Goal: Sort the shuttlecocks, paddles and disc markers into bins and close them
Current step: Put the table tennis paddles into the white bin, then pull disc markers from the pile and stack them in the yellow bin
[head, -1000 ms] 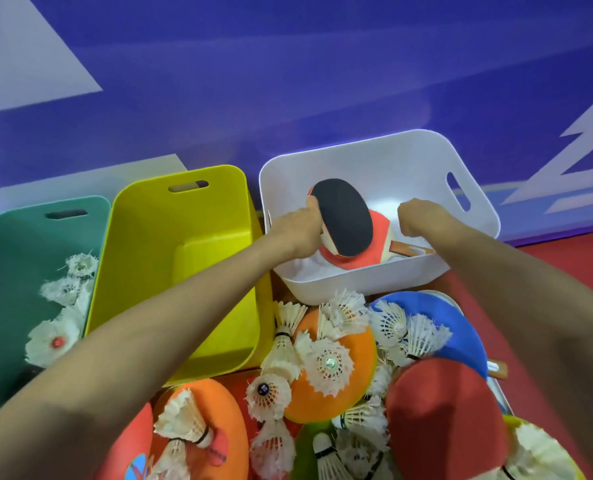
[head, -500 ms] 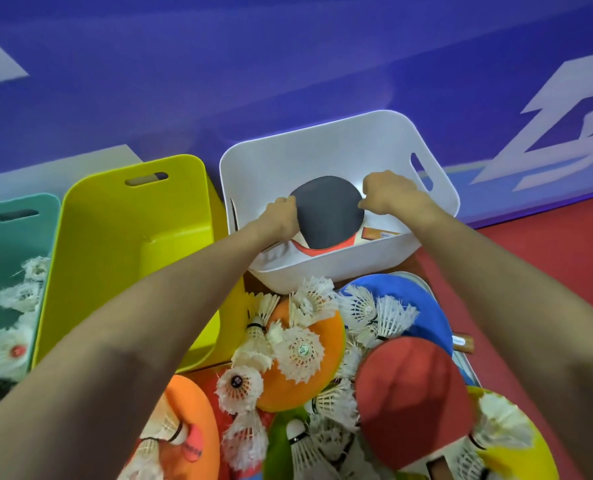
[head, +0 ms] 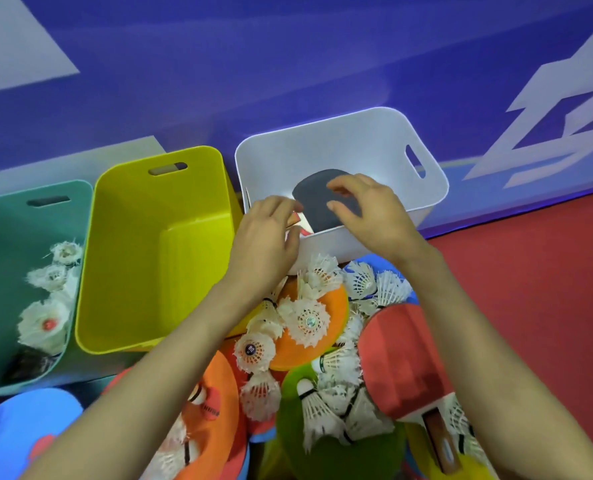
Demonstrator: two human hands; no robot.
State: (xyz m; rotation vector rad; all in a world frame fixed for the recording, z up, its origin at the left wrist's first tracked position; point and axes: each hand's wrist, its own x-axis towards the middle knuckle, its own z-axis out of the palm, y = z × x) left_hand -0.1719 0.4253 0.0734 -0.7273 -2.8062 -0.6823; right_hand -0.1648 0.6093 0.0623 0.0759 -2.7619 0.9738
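White plastic bin (head: 357, 143), rightmost in a row of three, holds a dark grey-faced paddle (head: 319, 206) lying flat. A sliver of red shows under the paddle's edge by the bin's near wall. The left hand (head: 265, 237) hangs over the bin's near-left corner, fingers loosely extended and gripping nothing. The right hand (head: 371, 213) is above the blade, fingers spread and curved around nothing; whether its thumb touches the rubber cannot be told. A yellow bin (head: 156, 237) stands just beside, then a teal bin (head: 4, 254) containing white shuttlecocks (head: 46, 323). Nearer the camera lies a heap with a red paddle (head: 402, 362). Print on a dark-capped shuttlecock (head: 253, 351) and red lettering on an orange disc marker (head: 219, 382) are too blurred to read.
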